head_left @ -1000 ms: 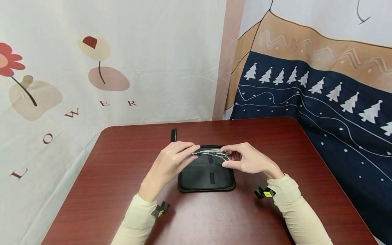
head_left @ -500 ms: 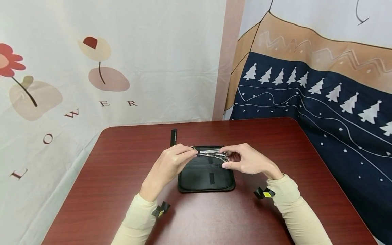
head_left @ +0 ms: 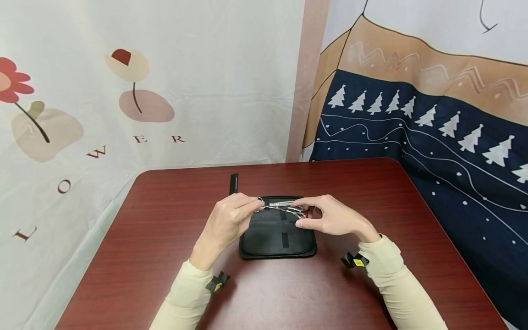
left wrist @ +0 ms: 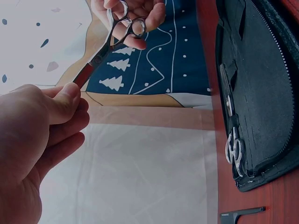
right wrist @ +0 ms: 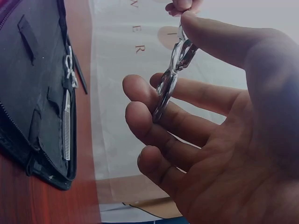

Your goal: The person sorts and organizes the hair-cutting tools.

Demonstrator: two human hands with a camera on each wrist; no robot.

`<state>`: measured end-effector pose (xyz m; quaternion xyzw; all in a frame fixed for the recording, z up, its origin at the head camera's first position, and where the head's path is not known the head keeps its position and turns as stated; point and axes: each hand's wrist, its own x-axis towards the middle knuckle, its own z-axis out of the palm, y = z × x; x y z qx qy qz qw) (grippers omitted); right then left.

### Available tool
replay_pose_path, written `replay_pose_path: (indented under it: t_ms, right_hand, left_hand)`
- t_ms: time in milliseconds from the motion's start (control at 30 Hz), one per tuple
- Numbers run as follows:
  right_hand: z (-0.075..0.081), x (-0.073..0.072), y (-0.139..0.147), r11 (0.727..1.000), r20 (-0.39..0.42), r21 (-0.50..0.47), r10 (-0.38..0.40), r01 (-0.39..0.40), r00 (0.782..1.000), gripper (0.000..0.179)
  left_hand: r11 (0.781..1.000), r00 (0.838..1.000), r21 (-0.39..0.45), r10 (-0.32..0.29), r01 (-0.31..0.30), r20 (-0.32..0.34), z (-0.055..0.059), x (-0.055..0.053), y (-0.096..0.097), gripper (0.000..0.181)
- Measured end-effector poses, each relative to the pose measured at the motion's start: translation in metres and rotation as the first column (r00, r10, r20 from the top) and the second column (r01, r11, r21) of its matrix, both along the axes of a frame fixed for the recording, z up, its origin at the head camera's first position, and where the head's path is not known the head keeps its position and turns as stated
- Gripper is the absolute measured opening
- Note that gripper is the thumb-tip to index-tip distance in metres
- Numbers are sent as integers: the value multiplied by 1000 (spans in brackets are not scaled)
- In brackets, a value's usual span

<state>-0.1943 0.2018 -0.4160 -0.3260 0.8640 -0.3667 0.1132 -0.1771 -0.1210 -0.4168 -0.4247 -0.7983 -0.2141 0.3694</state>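
Note:
Silver hairdressing scissors [left wrist: 103,52] are held between both hands above an open black zip case [head_left: 264,240]. My left hand [head_left: 227,220] pinches the blades between thumb and fingers. At the other end, my right hand [head_left: 338,216] holds the finger-ring handles [right wrist: 169,86], its thumb on the shank and its fingers behind the rings. The left wrist view shows the blade tips hidden in the left fingers. Silver thinning scissors [right wrist: 67,123], with a toothed blade, lie strapped along the far edge of the case.
A slim black tool [head_left: 233,183] lies on the red-brown table [head_left: 173,201] behind the case, toward the left. Black straps [head_left: 285,240] cross the inside of the case. Printed cloths [head_left: 231,91] hang behind the table.
The left fingers, earlier straighter along the scissors, have closed to a pinch and drawn back slightly. My right hand has shifted slightly left with the handles.

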Motion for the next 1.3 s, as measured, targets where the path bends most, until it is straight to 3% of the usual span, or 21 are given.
replay_pose_path:
  t_ms: [300, 500, 700, 967, 1133, 1300]
  right_hand:
    - [-1, 2, -3, 1000, -26, 14, -9, 9, 1000, 58]
    - [-1, 7, -6, 998, -58, 42, -36, 39, 998, 76]
    - [0, 9, -9, 998, -53, 12, -68, 69, 996, 89]
    - [-1, 8, -10, 996, -80, 11, -89, 91, 993, 97]
    - [-1, 6, -10, 997, -185, 0, -81, 82, 979, 95]
    - [-4, 4, -12, 998, -363, -44, -63, 50, 930, 90]
  left_hand:
    - [999, 999, 36, -5, 7, -50, -1, -2, -1, 26]
    - [998, 1000, 66, -13, 14, -22, -1, -3, -2, 19]
    - [996, 1000, 86, 1, 1, -22, -2, -4, -2, 19]
    - [992, 1000, 128, -1, -1, 13, -4, -3, -1, 17]
    - [982, 998, 183, 45, -54, 54, -4, -2, 0, 16]
    - [963, 990, 254, 54, -87, 133, -4, -1, 0, 7]
